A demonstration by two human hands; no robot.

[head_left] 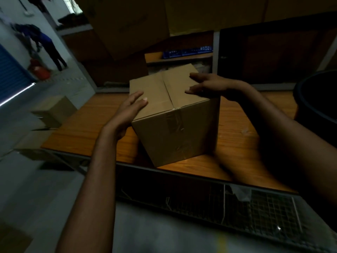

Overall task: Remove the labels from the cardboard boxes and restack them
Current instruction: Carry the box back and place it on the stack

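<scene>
A plain brown cardboard box (169, 114) stands on the wooden table (237, 143), its top flaps closed and clear tape running down its near face. No label shows on the faces I can see. My left hand (130, 110) lies against the box's top left edge with straight fingers and the thumb on the top. Over the top right part, my right hand (209, 84) hovers or lightly touches with fingers extended. The box's far and right sides are hidden.
A second small cardboard box (54, 110) sits on the floor to the left. A dark round bin (317, 95) is at the table's right end. A wire-mesh rack (255, 207) lies below the near table edge. Large cartons (127, 24) are stacked behind. A person (47, 46) bends over far left.
</scene>
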